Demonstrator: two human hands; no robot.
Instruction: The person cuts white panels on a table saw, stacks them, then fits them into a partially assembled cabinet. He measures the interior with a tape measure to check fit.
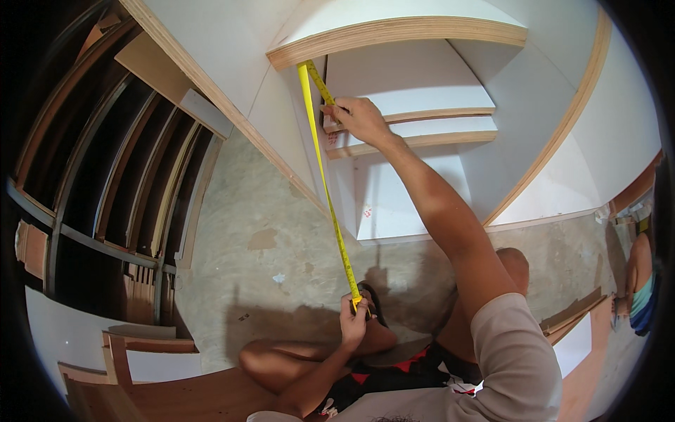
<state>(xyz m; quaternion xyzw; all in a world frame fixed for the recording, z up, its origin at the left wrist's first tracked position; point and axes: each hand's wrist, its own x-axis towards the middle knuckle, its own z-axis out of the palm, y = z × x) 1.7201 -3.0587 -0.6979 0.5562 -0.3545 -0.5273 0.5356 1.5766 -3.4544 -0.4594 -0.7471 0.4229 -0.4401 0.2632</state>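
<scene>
My left hand (pixel 353 325) is low in front of my lap, closed around the body of a tape measure (pixel 357 304). From there the yellow blade (pixel 326 179) runs up and away to the underside of the white cabinet's (pixel 401 31) upper panel, beside its left upright. The blade bends there and comes back down to my right hand (pixel 360 118). That hand reaches inside the cabinet with thumb and fingers pinched on the blade, close to two white shelf boards (pixel 415 146) with bare plywood edges. The blade's very tip is hidden.
A rack of upright boards (pixel 105 176) stands on the left. Cut panels (pixel 162 366) lie at lower left, and more boards (pixel 580 337) are at lower right. My bent legs (pixel 288 366) rest on the concrete floor (pixel 260 211). Another person's leg (pixel 638 271) shows at the far right.
</scene>
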